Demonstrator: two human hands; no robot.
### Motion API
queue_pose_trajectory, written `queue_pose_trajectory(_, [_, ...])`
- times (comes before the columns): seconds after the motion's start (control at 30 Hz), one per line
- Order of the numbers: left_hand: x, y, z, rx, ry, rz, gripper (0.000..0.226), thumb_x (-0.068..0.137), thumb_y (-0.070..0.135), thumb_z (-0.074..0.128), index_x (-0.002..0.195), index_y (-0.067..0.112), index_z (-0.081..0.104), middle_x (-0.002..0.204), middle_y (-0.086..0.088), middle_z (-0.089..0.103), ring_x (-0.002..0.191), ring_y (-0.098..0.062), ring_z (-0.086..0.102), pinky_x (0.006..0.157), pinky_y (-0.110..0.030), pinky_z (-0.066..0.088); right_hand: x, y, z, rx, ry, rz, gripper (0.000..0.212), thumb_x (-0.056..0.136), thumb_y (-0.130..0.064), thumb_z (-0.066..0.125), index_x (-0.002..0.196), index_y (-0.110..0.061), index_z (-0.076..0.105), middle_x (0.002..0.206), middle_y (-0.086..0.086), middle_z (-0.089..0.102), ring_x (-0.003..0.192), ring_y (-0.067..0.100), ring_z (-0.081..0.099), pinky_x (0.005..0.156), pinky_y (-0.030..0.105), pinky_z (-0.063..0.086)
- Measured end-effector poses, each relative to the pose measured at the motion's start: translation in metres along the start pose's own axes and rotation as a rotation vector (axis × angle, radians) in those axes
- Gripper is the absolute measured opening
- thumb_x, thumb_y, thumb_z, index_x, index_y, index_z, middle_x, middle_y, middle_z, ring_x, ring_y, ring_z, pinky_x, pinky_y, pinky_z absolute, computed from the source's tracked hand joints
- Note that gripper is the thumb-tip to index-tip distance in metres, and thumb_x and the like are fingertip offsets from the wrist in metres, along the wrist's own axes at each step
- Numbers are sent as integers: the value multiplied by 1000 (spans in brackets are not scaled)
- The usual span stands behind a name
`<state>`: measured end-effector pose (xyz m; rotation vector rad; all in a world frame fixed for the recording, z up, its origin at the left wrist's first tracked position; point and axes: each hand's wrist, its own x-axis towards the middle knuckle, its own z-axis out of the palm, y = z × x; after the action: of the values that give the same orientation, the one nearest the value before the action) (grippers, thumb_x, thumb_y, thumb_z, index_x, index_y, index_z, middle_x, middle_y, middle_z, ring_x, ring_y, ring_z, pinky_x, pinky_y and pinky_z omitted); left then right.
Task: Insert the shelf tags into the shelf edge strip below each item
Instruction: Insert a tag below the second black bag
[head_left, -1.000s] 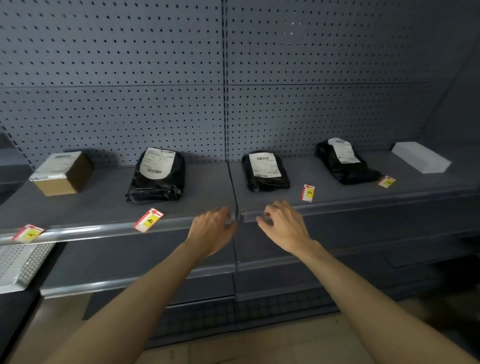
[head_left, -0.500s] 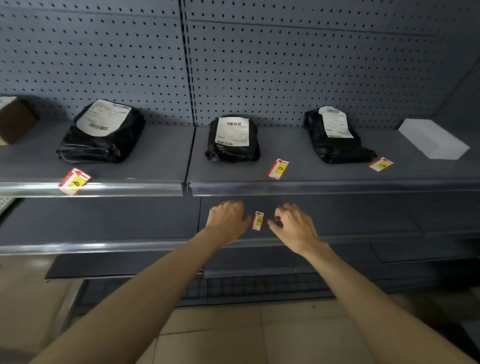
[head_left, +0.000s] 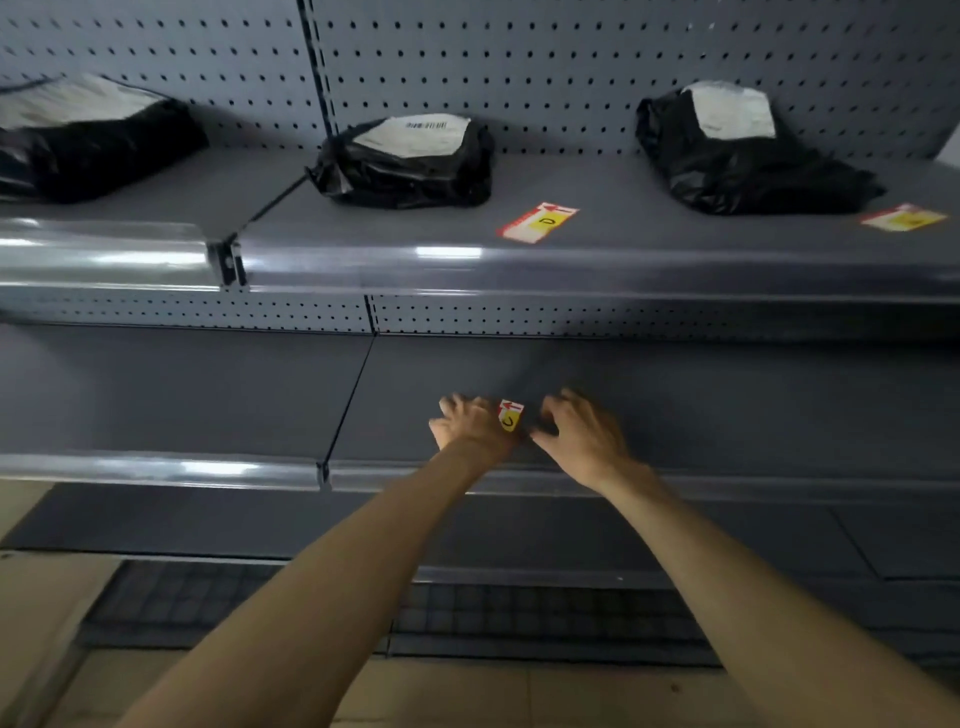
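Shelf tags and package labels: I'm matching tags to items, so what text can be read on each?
"U" or "C", handwritten: tag between the hands.
"D", handwritten: tag on the shelf.
Right-edge tag: blurred.
Middle package label: barcode only, print too small.
Right package label: unreadable.

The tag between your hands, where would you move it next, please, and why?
Probably lift the tag up to the edge strip below the middle black parcel. It sits between the left hand and right hand, low over the lower shelf, and that strip shows no tag. Two more tags lie loose above.
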<state>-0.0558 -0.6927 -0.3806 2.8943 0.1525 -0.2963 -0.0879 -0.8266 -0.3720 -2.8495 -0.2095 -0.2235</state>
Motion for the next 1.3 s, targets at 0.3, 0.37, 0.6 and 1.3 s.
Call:
queue_pose_trajectory(0.3, [24,-1,18,-176,73,-76,76,67,44,79,127,11,46,128,-11,53,123,-28,44,98,-39,40,6,26,29,98,44,6,28,93,-39,55,98,-12,62,104,6,58,94,22,59,69,29,41])
queue_pose_trajectory(0.37, [24,-4,15,-258,57,-48,62,69,36,78,120,10,52,118,-10,61,115,-28,54,97,-39,45,8,27,27,119,36,29,28,93,-38,56,98,-11,62,104,7,58,95,23,59,70,30,43])
queue_pose_trajectory(0.6, [-17,-19,-22,-525,92,342,16,73,11,72,68,24,63,72,3,63,69,-13,59,60,-23,44,-9,3,-15,282,-56,-15,30,93,-21,60,120,-9,56,114,8,58,97,24,61,78,34,48])
queue_pose_trajectory(1.3, [-142,-82,-272,-310,386,439,20,77,7,63,97,12,63,98,-6,62,98,-26,53,80,-40,48,-17,-149,-262,573,193,-45,10,91,0,58,91,-2,68,84,3,58,65,18,57,63,31,47])
